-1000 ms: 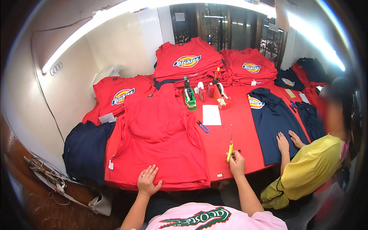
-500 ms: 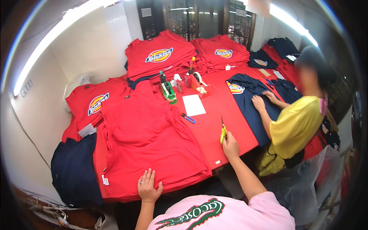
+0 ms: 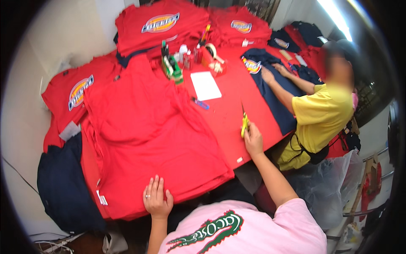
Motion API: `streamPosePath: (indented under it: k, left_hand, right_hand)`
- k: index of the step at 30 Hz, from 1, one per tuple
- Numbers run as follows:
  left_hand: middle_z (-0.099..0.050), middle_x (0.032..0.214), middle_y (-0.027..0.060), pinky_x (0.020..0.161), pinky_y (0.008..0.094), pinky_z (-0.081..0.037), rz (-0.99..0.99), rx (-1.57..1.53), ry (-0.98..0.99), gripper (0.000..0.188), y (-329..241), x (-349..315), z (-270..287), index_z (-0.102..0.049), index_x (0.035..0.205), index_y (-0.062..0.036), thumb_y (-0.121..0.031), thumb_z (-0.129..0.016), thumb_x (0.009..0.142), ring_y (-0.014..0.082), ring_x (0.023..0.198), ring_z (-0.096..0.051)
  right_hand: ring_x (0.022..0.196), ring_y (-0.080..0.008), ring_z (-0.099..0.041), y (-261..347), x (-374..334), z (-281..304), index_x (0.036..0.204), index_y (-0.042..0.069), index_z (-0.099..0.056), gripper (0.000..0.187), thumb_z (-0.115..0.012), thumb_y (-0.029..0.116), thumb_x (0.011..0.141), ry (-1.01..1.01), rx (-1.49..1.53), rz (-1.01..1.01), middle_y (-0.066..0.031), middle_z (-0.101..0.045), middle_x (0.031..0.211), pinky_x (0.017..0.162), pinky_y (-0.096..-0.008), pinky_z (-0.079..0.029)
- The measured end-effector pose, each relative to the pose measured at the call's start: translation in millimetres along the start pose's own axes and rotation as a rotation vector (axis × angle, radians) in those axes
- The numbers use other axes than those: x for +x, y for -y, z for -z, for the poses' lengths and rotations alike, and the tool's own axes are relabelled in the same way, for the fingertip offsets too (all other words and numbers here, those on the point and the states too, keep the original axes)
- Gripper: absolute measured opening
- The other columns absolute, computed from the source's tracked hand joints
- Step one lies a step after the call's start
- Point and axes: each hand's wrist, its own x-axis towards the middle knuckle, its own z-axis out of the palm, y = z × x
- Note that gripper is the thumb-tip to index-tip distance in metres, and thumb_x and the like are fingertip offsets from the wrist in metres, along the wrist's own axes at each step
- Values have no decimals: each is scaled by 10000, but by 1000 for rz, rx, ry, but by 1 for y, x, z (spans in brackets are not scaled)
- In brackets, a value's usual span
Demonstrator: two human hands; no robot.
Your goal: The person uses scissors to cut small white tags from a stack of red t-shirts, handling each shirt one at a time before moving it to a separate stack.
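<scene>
- Along the red bench (image 3: 226, 120), I see the left hand (image 3: 158, 198) flat and uncurled on layered red cloth shirts (image 3: 148, 131).
- Right hand (image 3: 253, 140) grips yellow-handled scissors (image 3: 245, 125) over the bench.
- White rectangular label (image 3: 101, 197) at the shirts' corner.

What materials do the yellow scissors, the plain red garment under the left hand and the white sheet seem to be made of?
Yellow scissors: handles probably plastic, evenly bright yellow, finish unclear; blades likely metal, slim and pointed.
Red garment: apparently soft, matte cloth, with loose folds; fibre unclear.
White sheet: probably matte paper, thin, flat, without visible shine.
</scene>
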Motion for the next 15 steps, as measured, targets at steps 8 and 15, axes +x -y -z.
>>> streamPosePath:
  k: [8, 15]
  left_hand:
    - [-687, 1424, 112, 1084, 436, -464, -26, 27, 27, 451, 0, -2, 4, -702, 1357, -57, -211, -625, 940, 312, 1324, -636]
    - [-703, 1392, 115, 1071, 439, -481, -28, -1, -16, 521, -3, 3, 3, -708, 1343, -59, -293, -700, 877, 314, 1297, -651]
  right_hand:
    - [862, -358, -680, 12, -1, 10, 1200, 16, -623, 232, -657, 135, 1004, 4, -40, -1, -187, -689, 989, 750, -450, -532]
    - [857, -365, -677, 5, 2, 3, 1210, 14, -630, 236, -651, 134, 1008, 42, 20, -18, -195, -690, 1004, 752, -454, -530]
